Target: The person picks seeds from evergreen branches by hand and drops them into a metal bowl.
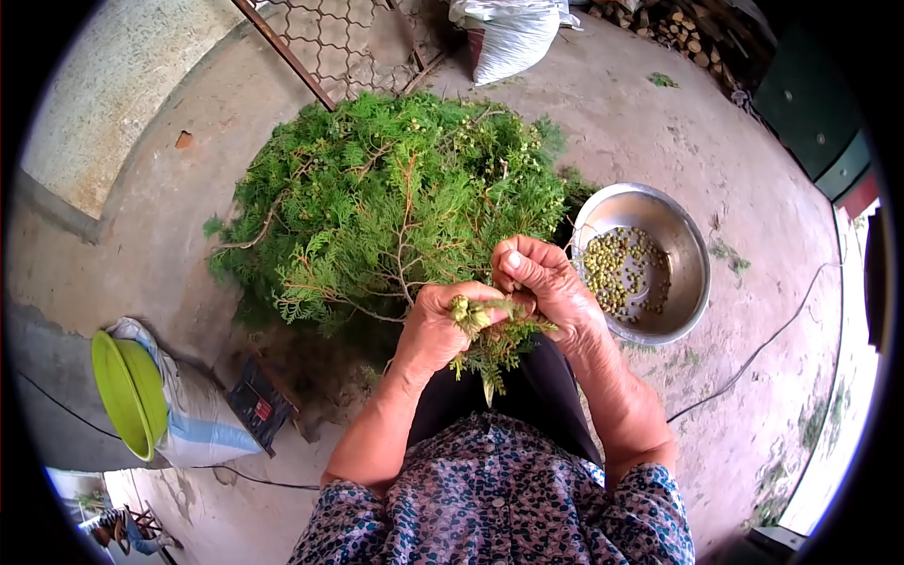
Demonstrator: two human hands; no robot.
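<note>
My left hand (439, 327) is closed around a small evergreen sprig (504, 344), whose leafy end hangs over my lap and whose pale green cones show at the thumb. Close beside it, my right hand (554, 290) has its fingers curled into a pinch at the sprig; what lies between the fingertips is hidden. A big heap of cut evergreen branches (377, 198) lies on the ground in front of both hands. To the right of my right hand stands a metal basin (695, 273) with many small green cones (621, 268) across its bottom.
A lime-green plastic basin (127, 395) leans against a white sack (202, 405) at lower left. Behind the heap are a metal grille frame (344, 42) and a full white sack (513, 42). Firewood (683, 33) is stacked at upper right. A thin cable (763, 344) crosses the concrete floor.
</note>
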